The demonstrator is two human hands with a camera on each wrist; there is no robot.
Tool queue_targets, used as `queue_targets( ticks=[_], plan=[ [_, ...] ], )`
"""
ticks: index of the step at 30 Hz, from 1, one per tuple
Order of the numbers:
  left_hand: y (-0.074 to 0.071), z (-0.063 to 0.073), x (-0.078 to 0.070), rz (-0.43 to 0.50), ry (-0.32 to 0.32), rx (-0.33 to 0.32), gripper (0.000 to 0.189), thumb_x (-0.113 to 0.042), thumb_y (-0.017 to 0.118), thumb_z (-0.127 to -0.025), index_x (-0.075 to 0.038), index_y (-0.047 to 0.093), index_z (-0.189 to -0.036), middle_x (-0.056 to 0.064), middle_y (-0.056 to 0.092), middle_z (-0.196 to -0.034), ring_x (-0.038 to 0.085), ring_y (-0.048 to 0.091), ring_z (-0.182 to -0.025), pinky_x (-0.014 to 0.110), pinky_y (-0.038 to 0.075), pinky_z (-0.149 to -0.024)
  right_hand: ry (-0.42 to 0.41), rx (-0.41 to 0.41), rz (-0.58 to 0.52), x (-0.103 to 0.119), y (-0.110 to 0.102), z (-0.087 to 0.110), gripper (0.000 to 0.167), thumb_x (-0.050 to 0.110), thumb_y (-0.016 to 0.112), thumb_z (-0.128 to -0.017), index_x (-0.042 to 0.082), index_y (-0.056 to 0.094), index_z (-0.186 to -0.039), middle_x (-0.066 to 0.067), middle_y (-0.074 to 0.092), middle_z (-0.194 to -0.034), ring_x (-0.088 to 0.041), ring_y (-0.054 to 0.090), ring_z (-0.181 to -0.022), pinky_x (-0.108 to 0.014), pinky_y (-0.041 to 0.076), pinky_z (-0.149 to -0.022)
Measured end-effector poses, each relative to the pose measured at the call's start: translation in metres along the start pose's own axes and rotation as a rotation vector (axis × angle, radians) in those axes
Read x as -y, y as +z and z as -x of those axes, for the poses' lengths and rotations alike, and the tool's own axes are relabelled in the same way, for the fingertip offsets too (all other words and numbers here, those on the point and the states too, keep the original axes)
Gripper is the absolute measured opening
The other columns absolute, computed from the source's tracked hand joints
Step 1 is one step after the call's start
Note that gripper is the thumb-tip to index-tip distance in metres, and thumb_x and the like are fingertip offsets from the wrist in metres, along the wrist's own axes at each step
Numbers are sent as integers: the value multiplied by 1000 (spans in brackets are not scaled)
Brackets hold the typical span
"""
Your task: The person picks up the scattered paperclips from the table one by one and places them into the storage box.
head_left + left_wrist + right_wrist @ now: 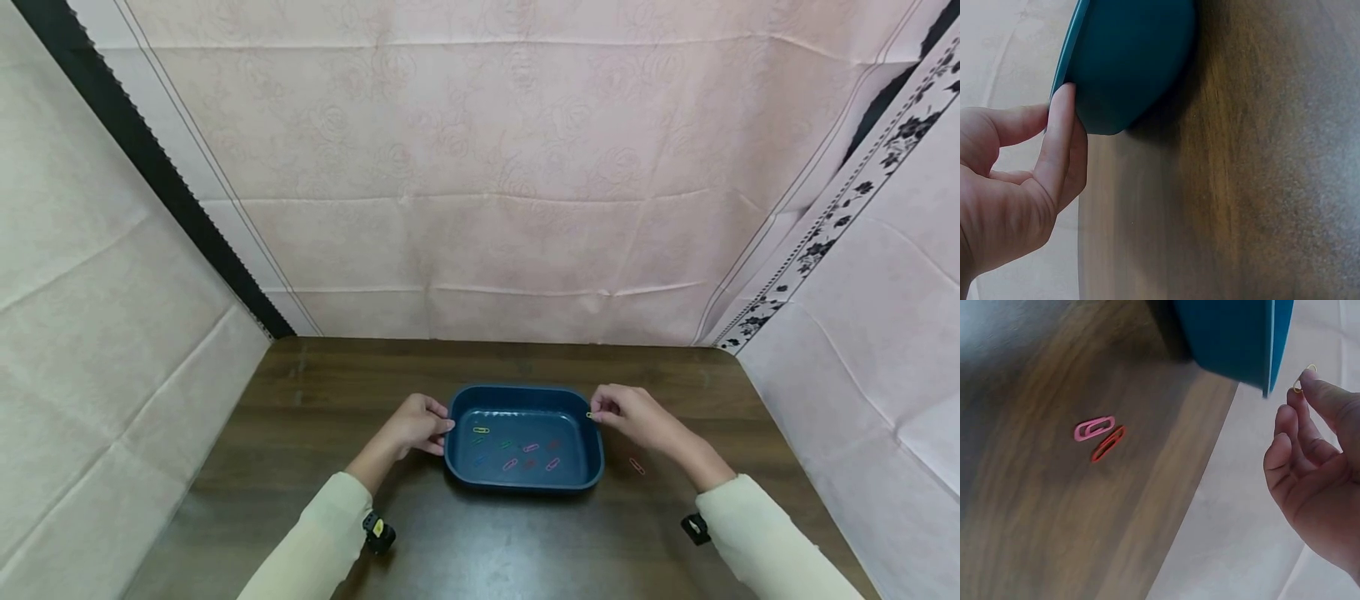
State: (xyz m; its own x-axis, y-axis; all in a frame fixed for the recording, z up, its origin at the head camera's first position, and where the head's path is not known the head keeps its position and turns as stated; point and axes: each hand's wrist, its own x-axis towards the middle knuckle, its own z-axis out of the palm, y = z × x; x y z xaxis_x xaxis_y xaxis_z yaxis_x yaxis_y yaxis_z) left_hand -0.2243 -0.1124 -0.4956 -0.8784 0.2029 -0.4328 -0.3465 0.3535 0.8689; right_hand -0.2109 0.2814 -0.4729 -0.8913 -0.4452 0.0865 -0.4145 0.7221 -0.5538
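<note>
My left hand point(420, 427) pinches the left rim of a blue rectangular tray point(525, 484), thumb on one side of the wall and fingers on the other; the left wrist view shows this grip close up. At the tray's right edge, my right hand point(633, 415) holds a yellow paper clip point(1298, 387) between thumb and index finger, its other fingers curled loosely. Inside the tray lie several paper clips, among them a yellow clip point(481, 430) and a pink clip point(552, 463), with dimmer red, green and blue ones.
A pink paper clip point(1094, 428) and a red paper clip point(1109, 444) lie side by side on the brown wooden table point(337, 375), to the right of the tray. Pale cloth point(487, 250) hangs or lies beyond the table's far edge and along both sides.
</note>
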Motion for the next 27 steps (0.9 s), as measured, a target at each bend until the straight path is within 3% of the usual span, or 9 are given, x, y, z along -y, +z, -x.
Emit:
queue_targets(
  ticks=[18, 27],
  plan=[
    [2, 4, -1, -6, -1, -5, 22, -5, 66, -100, 6, 59, -117, 19, 63, -96, 23, 64, -73, 35, 66, -67, -76, 128, -38, 35, 16, -44, 7, 14, 69, -100, 16, 64, -95, 5, 61, -84, -10, 56, -76, -22, 53, -65],
    [1, 5, -1, -18, 6, -5, 21, -5, 67, -100, 6, 59, -116, 19, 63, -95, 23, 64, -73, 34, 66, -66, -111, 165, 7, 50, 31, -65, 6, 15, 67, -101, 17, 64, -97, 6, 62, -86, -9, 56, -78, -22, 52, -68]
  ],
)
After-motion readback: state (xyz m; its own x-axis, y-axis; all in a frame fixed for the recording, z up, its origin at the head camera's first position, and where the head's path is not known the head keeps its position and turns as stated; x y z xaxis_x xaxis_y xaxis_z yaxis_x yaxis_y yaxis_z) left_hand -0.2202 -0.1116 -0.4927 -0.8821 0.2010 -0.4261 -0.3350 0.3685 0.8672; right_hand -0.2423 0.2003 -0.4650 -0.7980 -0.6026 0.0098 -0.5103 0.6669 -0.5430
